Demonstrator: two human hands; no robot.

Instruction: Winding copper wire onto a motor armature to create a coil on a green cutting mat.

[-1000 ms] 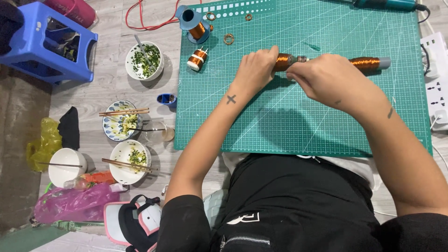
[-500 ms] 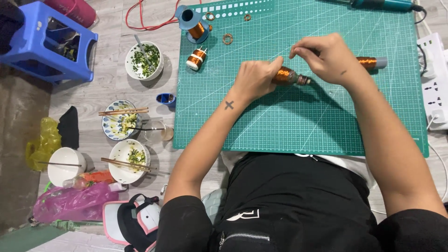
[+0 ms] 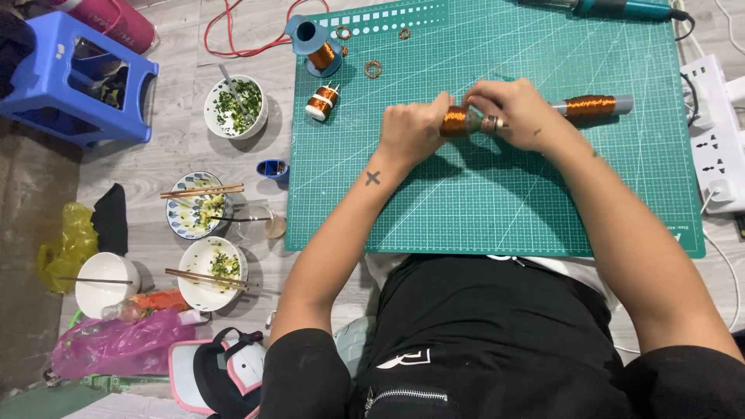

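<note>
My left hand (image 3: pixel 411 132) grips a small coil wound with copper wire (image 3: pixel 455 121) above the green cutting mat (image 3: pixel 497 202). My right hand (image 3: pixel 516 112) pinches the metal end of that same coil, fingers closed around it. Just right of my right hand a longer copper-wound rod (image 3: pixel 591 105) lies on the mat. At the mat's top left a blue spool of copper wire (image 3: pixel 314 45) stands, with a small white bobbin (image 3: pixel 321 102) and several small copper rings (image 3: pixel 373 68) beside it.
A teal hand tool (image 3: pixel 617 8) lies at the mat's top edge and a white power strip (image 3: pixel 718 147) at its right. Left of the mat on the floor are bowls with chopsticks (image 3: pixel 203 190), a blue stool (image 3: pixel 74 77), a red cable (image 3: pixel 240 35) and bags.
My right hand rose away from the coil, then came back down onto its metal end. My left hand kept hold of the coil and shifted slightly right.
</note>
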